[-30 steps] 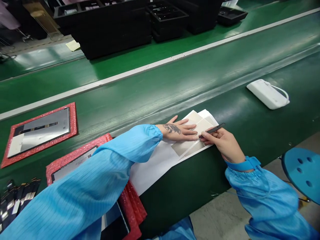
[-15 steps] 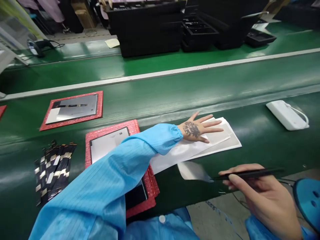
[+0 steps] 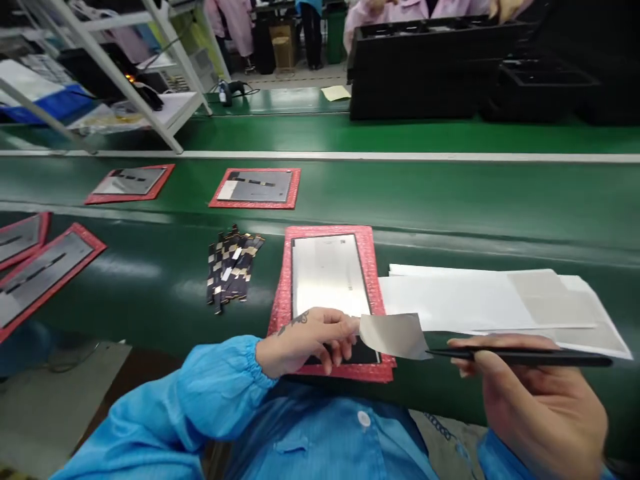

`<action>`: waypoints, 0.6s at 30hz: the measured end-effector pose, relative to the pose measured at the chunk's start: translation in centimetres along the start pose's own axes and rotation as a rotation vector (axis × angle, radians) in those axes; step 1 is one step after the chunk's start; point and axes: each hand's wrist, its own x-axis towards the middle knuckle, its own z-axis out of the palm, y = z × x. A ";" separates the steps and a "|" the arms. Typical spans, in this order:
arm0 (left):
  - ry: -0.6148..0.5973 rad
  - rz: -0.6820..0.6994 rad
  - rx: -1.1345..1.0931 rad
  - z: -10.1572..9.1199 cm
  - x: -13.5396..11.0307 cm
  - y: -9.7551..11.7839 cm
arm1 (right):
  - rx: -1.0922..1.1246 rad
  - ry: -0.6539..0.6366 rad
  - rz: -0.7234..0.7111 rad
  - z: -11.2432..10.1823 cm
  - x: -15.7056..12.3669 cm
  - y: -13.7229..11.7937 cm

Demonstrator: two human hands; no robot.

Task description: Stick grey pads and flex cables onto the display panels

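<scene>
A thin grey film piece point(image 3: 395, 335) hangs between my two hands. Thumb and fingers of my left hand point(image 3: 310, 339) are pinched at its left edge. Black tweezers point(image 3: 565, 358) lie in my right hand point(image 3: 545, 400), and their tips meet the film's lower right corner. Beneath the film and my left hand is a display panel point(image 3: 325, 277), its silvery back up, on a stack of red bubble-wrap sheets point(image 3: 369, 250). My left hand hides part of the panel's dark lower end. White backing sheets point(image 3: 430, 300), with grey film on them, lie to the right.
Black flex cables point(image 3: 231, 270) are piled left of the stack. More panels on red wrap lie farther left point(image 3: 45, 273) and on the green belt point(image 3: 260, 187) behind. Black trays point(image 3: 420, 80) and a white shelf frame point(image 3: 125, 73) stand beyond, with people in pink behind.
My left hand has come back from the white sheets to the film's left edge, its spread fingers now pinched. The tweezers still hold the film, now over the panel. The view has turned left.
</scene>
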 end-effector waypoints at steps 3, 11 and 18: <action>-0.001 0.036 -0.179 -0.3 -0.5 -1.2 | 0.010 -0.014 0.019 1.7 -0.6 -0.8; 0.178 0.344 0.130 -1.6 -2.4 -3.1 | 0.068 0.078 0.086 3.0 -2.9 2.6; 0.513 0.491 0.843 -0.4 -2.4 -5.8 | -0.006 0.096 0.227 2.7 -5.5 6.5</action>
